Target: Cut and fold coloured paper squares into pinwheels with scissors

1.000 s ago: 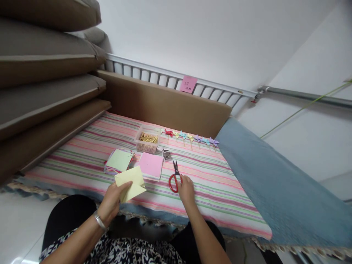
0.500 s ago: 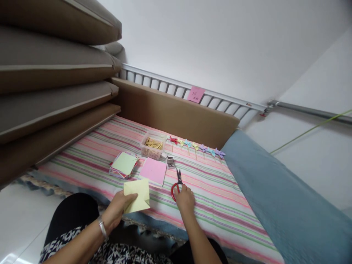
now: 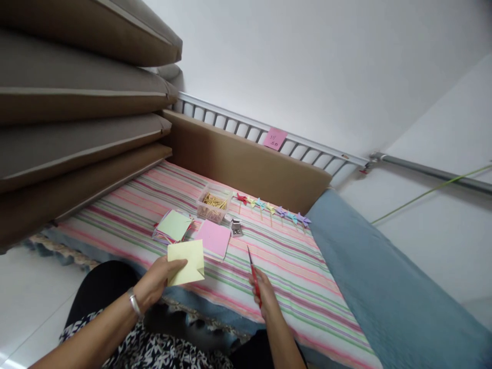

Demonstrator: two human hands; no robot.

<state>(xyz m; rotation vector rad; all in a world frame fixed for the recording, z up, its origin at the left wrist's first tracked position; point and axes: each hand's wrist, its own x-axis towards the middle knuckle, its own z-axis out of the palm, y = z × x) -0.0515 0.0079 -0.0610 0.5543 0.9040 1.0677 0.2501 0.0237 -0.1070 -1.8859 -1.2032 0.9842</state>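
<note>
Pinched between thumb and fingers of my left hand (image 3: pixel 163 275) is a pale yellow square of paper (image 3: pixel 188 259), creased, with a small folded corner at its lower right. My right hand (image 3: pixel 264 289) is closed round the red handles of a pair of scissors (image 3: pixel 254 271). Their dark blades point up and away from me, seen edge-on and looking closed. Just beyond the yellow paper lie a stack of pink paper (image 3: pixel 213 237) and a stack of mixed coloured paper (image 3: pixel 172 226) with pale green on top.
A clear plastic box (image 3: pixel 212 211) holds golden sticks. Beside it stands a small box (image 3: pixel 236 228) of metal bits. Several paper pinwheels (image 3: pixel 271 209) lie in a row along a brown board (image 3: pixel 246 159). Large cushions (image 3: pixel 77 105) are piled at the left. Striped cloth (image 3: pixel 307 287) covers the surface.
The scissors have been lifted off the cloth in my right hand and turned edge-on. My left hand with the yellow paper has shifted slightly left and up in view.
</note>
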